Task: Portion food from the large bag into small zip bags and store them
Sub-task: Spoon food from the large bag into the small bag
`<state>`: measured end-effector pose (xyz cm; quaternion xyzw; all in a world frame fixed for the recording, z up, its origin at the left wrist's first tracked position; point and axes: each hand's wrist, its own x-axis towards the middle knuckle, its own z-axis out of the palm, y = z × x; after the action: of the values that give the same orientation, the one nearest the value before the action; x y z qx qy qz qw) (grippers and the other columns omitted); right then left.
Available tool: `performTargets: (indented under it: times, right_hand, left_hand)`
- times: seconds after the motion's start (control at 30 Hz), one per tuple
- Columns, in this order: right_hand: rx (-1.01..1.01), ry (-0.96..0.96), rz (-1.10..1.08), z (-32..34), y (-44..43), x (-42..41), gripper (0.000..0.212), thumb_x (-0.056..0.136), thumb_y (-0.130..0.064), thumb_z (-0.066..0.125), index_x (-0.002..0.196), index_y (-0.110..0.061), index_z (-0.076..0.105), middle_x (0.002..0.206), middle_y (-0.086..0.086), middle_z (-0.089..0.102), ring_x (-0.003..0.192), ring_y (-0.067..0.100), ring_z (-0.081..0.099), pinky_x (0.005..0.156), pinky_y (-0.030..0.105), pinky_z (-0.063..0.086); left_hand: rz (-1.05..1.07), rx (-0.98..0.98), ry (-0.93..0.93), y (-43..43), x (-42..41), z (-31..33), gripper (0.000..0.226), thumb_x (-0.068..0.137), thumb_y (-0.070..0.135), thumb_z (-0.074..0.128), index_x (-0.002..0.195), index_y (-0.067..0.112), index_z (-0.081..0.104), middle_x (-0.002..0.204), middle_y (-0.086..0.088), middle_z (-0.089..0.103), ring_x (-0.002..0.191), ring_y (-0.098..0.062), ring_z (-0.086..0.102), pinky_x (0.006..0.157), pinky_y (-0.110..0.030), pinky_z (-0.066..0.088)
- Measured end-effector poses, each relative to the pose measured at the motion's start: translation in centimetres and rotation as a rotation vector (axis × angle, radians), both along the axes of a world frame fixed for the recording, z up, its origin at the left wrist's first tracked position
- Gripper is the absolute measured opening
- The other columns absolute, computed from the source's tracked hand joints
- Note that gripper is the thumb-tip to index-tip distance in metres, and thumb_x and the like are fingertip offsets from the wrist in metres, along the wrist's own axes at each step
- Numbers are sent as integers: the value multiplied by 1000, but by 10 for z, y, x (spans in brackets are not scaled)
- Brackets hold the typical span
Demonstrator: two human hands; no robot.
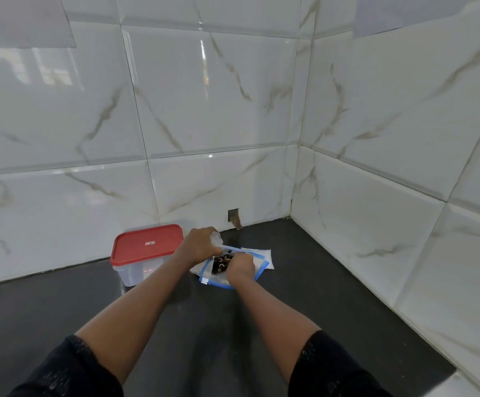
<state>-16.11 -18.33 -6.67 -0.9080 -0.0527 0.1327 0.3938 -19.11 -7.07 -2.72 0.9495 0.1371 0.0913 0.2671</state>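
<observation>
I see my left grip (pixel 201 243) clenched around a bunch of crinkled clear film, the neck of the large bag (pixel 216 239), which sticks out past the knuckles. Just below it lies a small zip bag (pixel 259 265), flat and glossy, clear with a blue band along its edges and a white slider tab at the near corner. It lies on the dark, matte bench (pixel 333 287), near the back corner. A heap of dark brown food pieces (pixel 220 263), small and lumpy, some with pale spots, shows between my two hands at the bag's mouth. My right grip (pixel 240 267) rests curled on that mouth; its fingertips are hidden under the knuckles, so I cannot tell whether it pinches film, food or nothing.

To the left, touching my left forearm from this angle, stands a rectangular clear plastic tub (pixel 131 275) with rounded corners and a red snap lid (pixel 147 245). Behind are glossy white marble-veined wall tiles (pixel 204 96), with a small rough hole (pixel 234 217) cut at the base. Black sleeves (pixel 69 368) cover both upper arms.
</observation>
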Motion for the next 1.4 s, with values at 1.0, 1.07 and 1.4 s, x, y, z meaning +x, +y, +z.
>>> performTargets:
  times: [1.0,1.07,1.4]
  right_hand:
    - [322,283,-264,-8,22,23,37,100,-9,39,136,-1,43,133,12,55,119,24,56,90,24,47]
    - [344,346,-266,-9,24,24,38,96,-5,46,134,0,46,128,15,58,111,26,61,89,28,50]
    - [327,364,-173,-9,37,20,36,100,-9,38,135,-1,45,133,13,55,121,25,55,98,27,45]
  left_hand:
    - [-58,62,35,10,3,8,48,76,24,69,121,12,57,115,-10,63,99,-22,57,75,-25,45]
    - [-78,78,50,11,4,8,50,77,24,69,124,11,55,117,-10,62,101,-23,57,77,-25,44]
    - [-60,52,21,26,-1,3,46,76,25,72,118,13,58,108,-8,65,84,-16,55,75,-27,47]
